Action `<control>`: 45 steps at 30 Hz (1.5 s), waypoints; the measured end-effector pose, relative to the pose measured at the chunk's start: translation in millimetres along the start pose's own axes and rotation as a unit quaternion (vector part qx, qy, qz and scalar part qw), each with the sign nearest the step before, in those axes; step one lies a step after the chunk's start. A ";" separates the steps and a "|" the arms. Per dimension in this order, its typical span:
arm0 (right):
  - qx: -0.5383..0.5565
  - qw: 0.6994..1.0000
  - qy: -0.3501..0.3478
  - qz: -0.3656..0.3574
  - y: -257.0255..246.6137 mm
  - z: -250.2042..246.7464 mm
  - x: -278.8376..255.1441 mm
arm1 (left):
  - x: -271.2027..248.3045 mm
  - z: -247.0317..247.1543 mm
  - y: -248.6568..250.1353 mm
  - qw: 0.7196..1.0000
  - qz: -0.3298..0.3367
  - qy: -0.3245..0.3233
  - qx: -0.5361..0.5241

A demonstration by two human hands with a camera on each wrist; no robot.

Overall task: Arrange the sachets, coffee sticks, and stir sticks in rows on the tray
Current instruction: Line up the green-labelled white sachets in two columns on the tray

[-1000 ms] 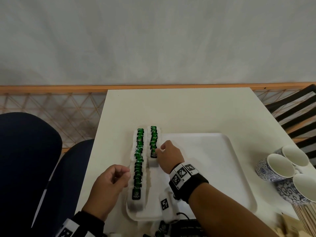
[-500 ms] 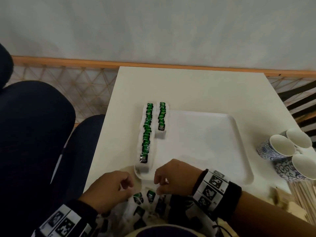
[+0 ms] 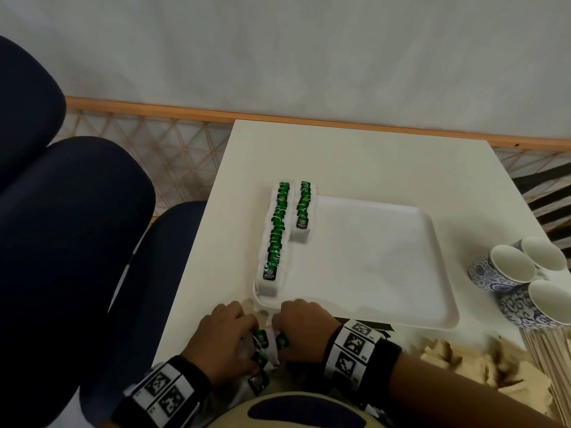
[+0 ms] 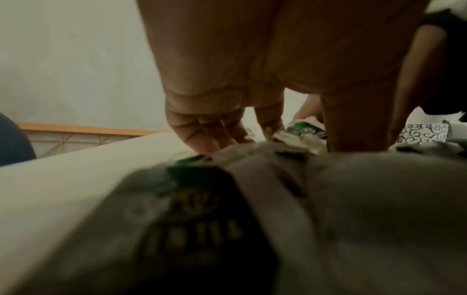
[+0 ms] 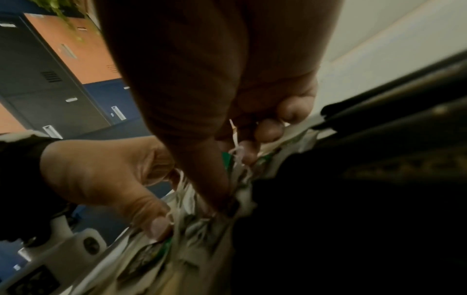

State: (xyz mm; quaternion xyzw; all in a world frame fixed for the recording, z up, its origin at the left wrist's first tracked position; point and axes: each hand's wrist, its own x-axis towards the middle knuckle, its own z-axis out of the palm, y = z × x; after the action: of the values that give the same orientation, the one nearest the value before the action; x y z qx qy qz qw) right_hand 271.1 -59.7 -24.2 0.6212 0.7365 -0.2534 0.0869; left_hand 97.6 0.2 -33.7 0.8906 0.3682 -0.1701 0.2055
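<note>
Nearest you, at the counter's (image 3: 355, 156) front edge, both your hands dig into a loose heap of crinkled white paper sachets (image 3: 261, 350) printed green and black. Your left hand (image 3: 222, 341) has its fingers (image 4: 202, 137) curled down onto the heap, thumb pinching paper. Your right hand (image 3: 304, 330) curls too, its fingers (image 5: 267, 131) nipping a sachet edge. Just beyond lies the smooth white rounded-corner tray (image 3: 432, 316). Along its left side run two straight rows of overlapping sachets, the long row (image 3: 275, 236) by the rim, the short row (image 3: 303, 208) beside it. Right of the tray stand patterned blue-and-white cups (image 3: 506, 270), with pale wooden sticks (image 3: 550, 359) nearer.
</note>
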 end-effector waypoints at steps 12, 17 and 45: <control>0.206 0.974 0.097 0.016 30.3 -24.5 -27.2 | -0.6 3.1 -11.5 0.984 0.020 0.045 -0.172; 0.299 0.942 0.129 0.081 37.2 -38.4 -39.0 | -5.4 -2.2 -10.4 0.966 0.012 0.061 -0.252; 0.337 0.940 0.015 -0.041 17.0 -57.8 -43.1 | -6.0 -20.9 -11.2 0.887 0.000 0.069 -0.456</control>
State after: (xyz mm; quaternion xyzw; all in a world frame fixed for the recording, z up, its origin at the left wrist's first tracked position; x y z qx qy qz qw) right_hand 307.4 -67.7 39.9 0.5869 0.6339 -0.4812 -0.1492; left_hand 88.6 14.2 -15.7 0.7079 0.4189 0.0788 0.5632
